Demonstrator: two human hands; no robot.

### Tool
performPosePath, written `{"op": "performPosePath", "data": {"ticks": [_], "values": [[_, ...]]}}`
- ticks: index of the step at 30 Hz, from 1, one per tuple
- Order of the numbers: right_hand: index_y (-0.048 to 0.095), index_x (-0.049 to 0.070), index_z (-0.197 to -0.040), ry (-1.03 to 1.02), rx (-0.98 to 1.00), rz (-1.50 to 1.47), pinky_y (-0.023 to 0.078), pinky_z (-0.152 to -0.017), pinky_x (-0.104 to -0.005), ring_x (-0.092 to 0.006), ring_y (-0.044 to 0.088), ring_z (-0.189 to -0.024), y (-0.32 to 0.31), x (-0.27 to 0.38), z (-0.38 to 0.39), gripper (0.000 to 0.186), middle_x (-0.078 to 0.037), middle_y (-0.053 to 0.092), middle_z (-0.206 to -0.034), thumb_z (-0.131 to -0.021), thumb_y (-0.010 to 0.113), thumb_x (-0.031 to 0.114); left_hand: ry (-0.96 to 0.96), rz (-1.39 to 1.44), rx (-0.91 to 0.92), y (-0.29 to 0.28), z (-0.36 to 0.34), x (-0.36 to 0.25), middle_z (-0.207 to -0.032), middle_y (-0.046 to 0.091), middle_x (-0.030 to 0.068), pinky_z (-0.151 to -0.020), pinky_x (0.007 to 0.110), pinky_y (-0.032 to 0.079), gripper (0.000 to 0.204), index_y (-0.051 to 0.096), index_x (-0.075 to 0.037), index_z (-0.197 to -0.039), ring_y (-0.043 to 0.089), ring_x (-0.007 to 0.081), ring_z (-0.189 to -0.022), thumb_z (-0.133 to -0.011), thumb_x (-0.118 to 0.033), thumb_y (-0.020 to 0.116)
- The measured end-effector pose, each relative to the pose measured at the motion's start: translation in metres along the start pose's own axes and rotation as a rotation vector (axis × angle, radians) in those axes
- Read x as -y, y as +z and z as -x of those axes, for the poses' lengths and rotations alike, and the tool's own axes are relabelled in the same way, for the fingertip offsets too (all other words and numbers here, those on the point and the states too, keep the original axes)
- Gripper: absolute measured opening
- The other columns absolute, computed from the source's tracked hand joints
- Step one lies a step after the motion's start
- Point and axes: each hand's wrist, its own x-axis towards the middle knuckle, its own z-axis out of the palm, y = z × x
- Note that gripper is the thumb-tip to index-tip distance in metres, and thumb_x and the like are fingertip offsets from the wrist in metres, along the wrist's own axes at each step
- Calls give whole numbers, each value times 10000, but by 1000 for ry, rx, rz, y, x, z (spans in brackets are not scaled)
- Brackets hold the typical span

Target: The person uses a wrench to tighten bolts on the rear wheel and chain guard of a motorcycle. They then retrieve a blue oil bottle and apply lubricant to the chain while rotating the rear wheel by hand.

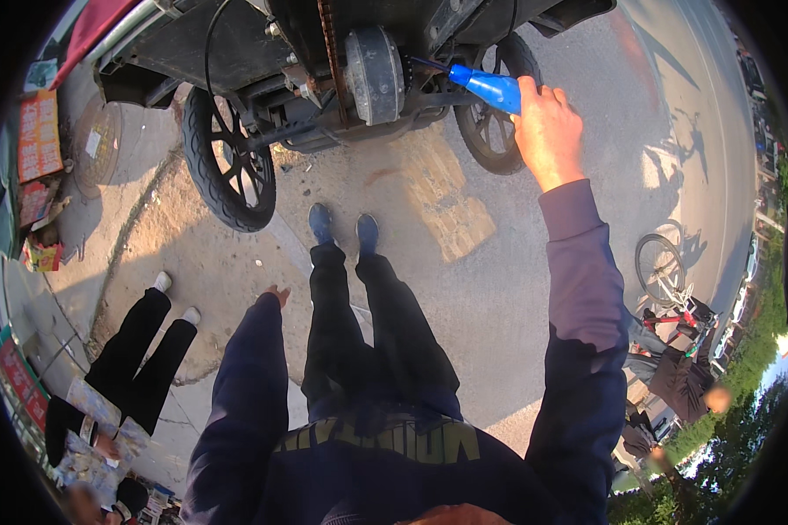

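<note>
My right hand [547,131] is wrapped round a blue bottle [492,89] with a thin dark spout. The spout points left, toward the toothed edge of a round grey metal housing [375,74] under a vehicle. Whether its tip touches anything there is too small to tell. A rusty chain [331,52] runs up beside the housing. My left hand [279,295] hangs low at my left side, away from the vehicle. Its fingers show only in part, stretched out, and it holds nothing visible.
The vehicle's spoked wheels, left [228,162] and right [496,122], flank the axle. A person in black trousers [140,359] stands to my left. On the right, a cyclist [674,376] is near a bicycle wheel [659,267]. Red boxes [41,140] stand far left.
</note>
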Motion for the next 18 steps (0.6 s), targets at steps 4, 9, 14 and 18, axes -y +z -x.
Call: {"op": "performPosePath", "data": {"ticks": [4,9,14,18], "values": [[633,75,-1210,-20,25,-44,587,-854,-447,-329,696,-1043,2,-8,-17,501,-140,728,-1008,-747,824,94,-189,340,-151,80,-24,69,-1340,592,331,-1110,487,425,812,607,94,-1311,551,443,-1311,-954,-628,509],[635,68,-1204,8,-32,-5,590,-850,-454,-332,702,-1045,2,-8,-5,492,-152,732,-1038,-751,826,98,-137,1070,-1158,-123,10,6,-1095,671,363,-962,494,457,736,650,136,-1154,617,499,-1073,-1066,-533,357],[591,97,-1109,-10,-96,29,592,-749,-458,-329,691,-962,15,-12,-5,409,-130,701,-954,-770,816,133,286,932,-1271,-349,100,-63,-1122,667,318,-967,477,449,710,614,137,-1190,624,440,-1077,-1071,-529,398],[590,99,-1115,-24,-98,3,591,-764,-460,-330,689,-963,13,-4,-12,416,-129,702,-960,-767,816,127,327,594,-1424,-411,87,-62,-1133,689,323,-1005,453,473,841,618,131,-1170,651,451,-1147,-940,-675,559]]}}
